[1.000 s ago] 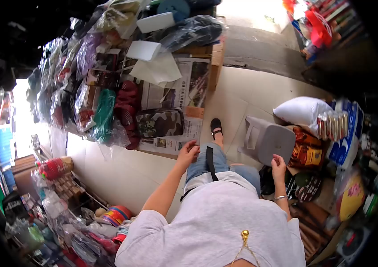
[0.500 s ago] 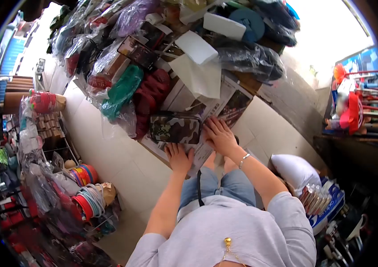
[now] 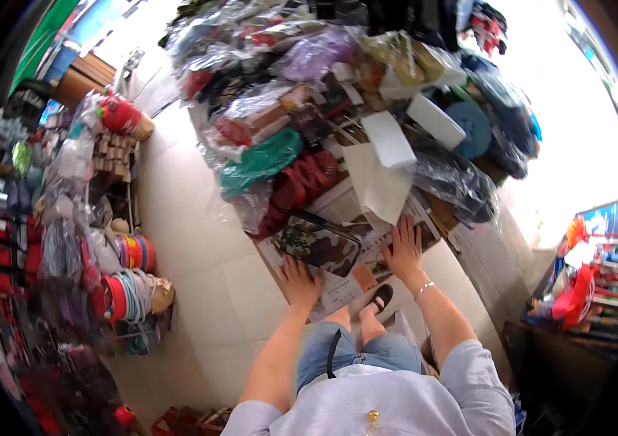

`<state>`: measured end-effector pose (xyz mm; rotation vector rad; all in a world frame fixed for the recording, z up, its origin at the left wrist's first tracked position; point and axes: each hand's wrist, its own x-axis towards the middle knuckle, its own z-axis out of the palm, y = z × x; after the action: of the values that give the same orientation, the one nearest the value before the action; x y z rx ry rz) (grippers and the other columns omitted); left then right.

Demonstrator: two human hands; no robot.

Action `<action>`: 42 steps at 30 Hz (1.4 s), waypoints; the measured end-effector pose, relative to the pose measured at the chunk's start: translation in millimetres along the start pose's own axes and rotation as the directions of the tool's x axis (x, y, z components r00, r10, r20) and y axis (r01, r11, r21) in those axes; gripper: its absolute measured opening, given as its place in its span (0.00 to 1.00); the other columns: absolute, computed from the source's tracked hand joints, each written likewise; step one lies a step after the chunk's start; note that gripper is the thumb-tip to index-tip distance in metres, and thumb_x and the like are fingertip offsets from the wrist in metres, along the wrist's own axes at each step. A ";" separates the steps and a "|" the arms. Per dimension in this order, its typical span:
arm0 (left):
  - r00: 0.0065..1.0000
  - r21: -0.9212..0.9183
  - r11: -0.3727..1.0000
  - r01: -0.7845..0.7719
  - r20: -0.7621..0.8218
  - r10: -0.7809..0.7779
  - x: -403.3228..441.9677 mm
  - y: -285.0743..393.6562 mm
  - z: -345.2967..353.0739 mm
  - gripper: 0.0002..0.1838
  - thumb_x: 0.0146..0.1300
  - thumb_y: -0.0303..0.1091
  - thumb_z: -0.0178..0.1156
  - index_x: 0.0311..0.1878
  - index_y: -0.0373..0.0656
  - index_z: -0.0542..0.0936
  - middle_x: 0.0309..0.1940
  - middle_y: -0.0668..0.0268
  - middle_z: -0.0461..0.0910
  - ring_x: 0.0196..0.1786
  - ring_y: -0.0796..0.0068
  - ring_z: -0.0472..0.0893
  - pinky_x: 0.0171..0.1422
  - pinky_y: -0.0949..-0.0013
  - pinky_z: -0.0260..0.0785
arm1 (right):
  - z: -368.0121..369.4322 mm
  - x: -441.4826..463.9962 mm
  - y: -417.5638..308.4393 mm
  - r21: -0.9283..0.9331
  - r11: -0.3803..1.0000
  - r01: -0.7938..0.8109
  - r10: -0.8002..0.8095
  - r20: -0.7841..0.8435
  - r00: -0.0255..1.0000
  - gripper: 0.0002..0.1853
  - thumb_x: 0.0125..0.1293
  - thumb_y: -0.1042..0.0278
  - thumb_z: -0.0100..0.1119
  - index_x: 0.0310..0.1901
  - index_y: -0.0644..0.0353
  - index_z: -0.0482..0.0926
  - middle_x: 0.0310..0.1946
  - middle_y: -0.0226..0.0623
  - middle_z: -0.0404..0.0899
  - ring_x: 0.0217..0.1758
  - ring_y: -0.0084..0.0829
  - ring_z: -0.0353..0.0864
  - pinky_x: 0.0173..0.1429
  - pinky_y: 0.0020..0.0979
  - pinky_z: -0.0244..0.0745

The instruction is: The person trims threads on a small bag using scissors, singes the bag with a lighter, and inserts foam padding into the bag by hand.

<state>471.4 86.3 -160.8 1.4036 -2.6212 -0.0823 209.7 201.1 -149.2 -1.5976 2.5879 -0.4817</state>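
A camouflage case lies on newspaper spread over the table. My left hand rests flat with fingers apart on the newspaper's near left edge, just below the case. To the right of the case, my right hand is spread flat on the newspaper near a pale sheet. Neither hand holds anything. Dark red shoes or sandals lie behind the case, beside a green item in plastic.
White flat blocks and a round blue object lie among bagged goods farther back. Rolls of cord and wrapped goods line the left. A bin of red items stands at the right. Pale floor tiles show between.
Both hands have come forward from beside my body onto the newspaper, then my right hand has moved slightly away from the case. The view has turned, and the case now lies more slanted.
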 end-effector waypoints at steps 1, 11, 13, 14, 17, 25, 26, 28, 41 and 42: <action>0.998 -0.008 1.000 -0.029 0.055 0.029 -4.4 6.6 -2.9 0.36 0.62 0.53 0.52 0.60 0.27 0.69 0.67 0.40 0.61 0.74 0.46 0.52 0.76 0.42 0.37 | 1.2 -5.0 -7.2 0.006 1.000 0.019 -0.019 0.049 0.999 0.37 0.61 0.49 0.57 0.67 0.63 0.62 0.71 0.48 0.55 0.77 0.47 0.46 0.76 0.53 0.38; 0.964 -0.149 0.974 -0.170 0.180 0.195 -24.7 7.7 -19.8 0.40 0.61 0.58 0.53 0.68 0.38 0.63 0.70 0.49 0.58 0.76 0.51 0.50 0.76 0.43 0.35 | -4.7 -21.9 -22.1 0.045 0.960 0.276 -0.280 0.197 0.940 0.40 0.59 0.43 0.55 0.69 0.54 0.60 0.72 0.44 0.54 0.77 0.44 0.47 0.76 0.54 0.38; 0.974 -0.177 0.977 -0.120 0.170 0.150 -16.9 -0.8 -19.6 0.41 0.59 0.60 0.54 0.68 0.39 0.64 0.70 0.52 0.59 0.76 0.53 0.51 0.76 0.43 0.35 | -10.3 -15.1 -15.2 0.020 0.961 0.277 -0.276 0.194 0.942 0.39 0.58 0.43 0.56 0.69 0.52 0.61 0.72 0.43 0.54 0.77 0.43 0.48 0.76 0.53 0.39; 0.971 -0.184 0.973 -0.137 0.168 0.169 -12.4 -4.6 -19.8 0.41 0.59 0.60 0.54 0.68 0.39 0.64 0.70 0.52 0.59 0.76 0.53 0.51 0.76 0.43 0.35 | -13.8 -12.3 -12.3 0.019 0.974 0.227 -0.227 0.163 0.960 0.39 0.57 0.45 0.58 0.69 0.52 0.62 0.71 0.43 0.56 0.76 0.43 0.50 0.76 0.53 0.40; 0.968 -0.171 0.980 -0.105 0.206 0.140 -8.5 -11.1 -17.3 0.42 0.58 0.61 0.54 0.67 0.37 0.65 0.70 0.52 0.60 0.76 0.52 0.51 0.77 0.44 0.34 | -25.0 -6.2 -4.8 0.044 0.985 0.168 -0.173 0.150 0.973 0.37 0.56 0.51 0.61 0.67 0.52 0.64 0.69 0.43 0.59 0.74 0.43 0.53 0.76 0.51 0.43; 0.974 -0.077 0.992 -0.104 0.192 0.117 -9.7 -9.9 -16.1 0.42 0.59 0.60 0.52 0.64 0.29 0.67 0.69 0.43 0.59 0.75 0.48 0.50 0.77 0.45 0.33 | -107.0 49.2 86.4 -0.022 0.999 -0.026 0.017 -0.340 0.940 0.41 0.49 0.59 0.69 0.66 0.52 0.64 0.69 0.46 0.56 0.74 0.49 0.50 0.74 0.51 0.45; 0.973 -0.085 0.990 -0.111 0.194 0.126 -9.8 -10.4 -14.4 0.42 0.59 0.60 0.52 0.64 0.29 0.67 0.69 0.43 0.59 0.75 0.48 0.50 0.77 0.45 0.33 | -116.8 60.3 106.3 -0.065 0.989 -0.131 0.105 -0.306 0.946 0.43 0.48 0.56 0.70 0.67 0.53 0.62 0.69 0.46 0.56 0.74 0.49 0.50 0.74 0.51 0.45; 0.983 -0.035 0.999 -0.013 0.184 0.019 -14.2 -1.5 -13.4 0.40 0.60 0.55 0.54 0.65 0.30 0.65 0.69 0.42 0.57 0.75 0.45 0.51 0.76 0.44 0.38 | -128.6 75.1 144.4 -0.132 0.966 -0.221 0.192 -0.201 0.961 0.50 0.42 0.53 0.73 0.69 0.50 0.59 0.67 0.46 0.57 0.70 0.50 0.56 0.71 0.51 0.50; 0.883 -0.241 0.856 0.457 0.007 -0.469 -78.4 70.9 12.9 0.34 0.58 0.36 0.61 0.68 0.38 0.65 0.69 0.39 0.55 0.69 0.39 0.59 0.71 0.50 0.54 | -122.8 84.2 144.5 0.423 0.904 -0.066 0.094 -0.045 0.995 0.31 0.46 0.59 0.70 0.54 0.52 0.72 0.55 0.47 0.67 0.56 0.49 0.69 0.58 0.45 0.68; 0.891 -0.274 0.857 0.437 -0.001 -0.455 -78.5 76.9 10.9 0.33 0.58 0.34 0.62 0.67 0.39 0.65 0.69 0.39 0.56 0.69 0.39 0.59 0.71 0.50 0.54 | -123.6 84.2 150.2 0.428 0.901 -0.070 0.097 -0.041 0.994 0.31 0.46 0.59 0.70 0.54 0.52 0.72 0.55 0.47 0.67 0.56 0.49 0.69 0.58 0.45 0.68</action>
<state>449.0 194.0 -171.2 1.8395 -2.0796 -0.4230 15.1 217.4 -66.9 -1.3341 2.3535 -1.0209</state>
